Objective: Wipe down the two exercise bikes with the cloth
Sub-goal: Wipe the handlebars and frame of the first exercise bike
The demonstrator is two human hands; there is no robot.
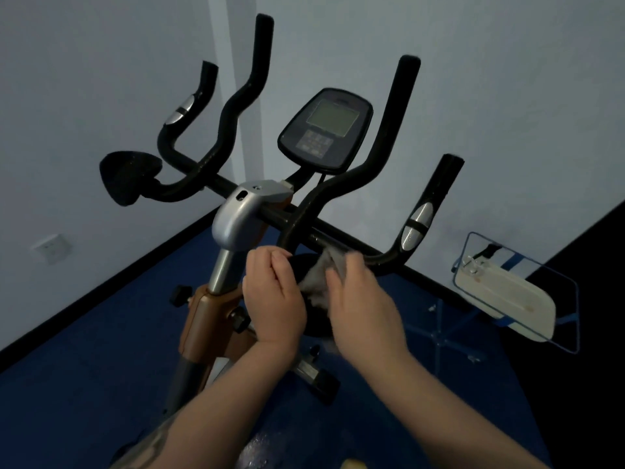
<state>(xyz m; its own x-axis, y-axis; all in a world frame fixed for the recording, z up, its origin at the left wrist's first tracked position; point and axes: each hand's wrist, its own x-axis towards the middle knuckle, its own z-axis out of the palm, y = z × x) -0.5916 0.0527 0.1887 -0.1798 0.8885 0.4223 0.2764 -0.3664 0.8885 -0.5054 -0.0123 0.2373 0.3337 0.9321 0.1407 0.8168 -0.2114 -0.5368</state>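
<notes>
One exercise bike [236,218] fills the view, with black handlebars [341,184], a grey console [326,130] and a brown frame. A grey cloth [321,282] lies bunched over the bike's right black arm pad, just below the crossbar. My right hand [362,306] grips the cloth from the right. My left hand [274,296] is beside it with curled fingers at the cloth's left edge; whether it holds the cloth is unclear. No second bike is in view.
The bike stands in a corner of pale walls on a blue floor [84,384]. A clear-framed stand with a white board [514,302] sits at the right by the wall. A wall socket [50,247] is low on the left.
</notes>
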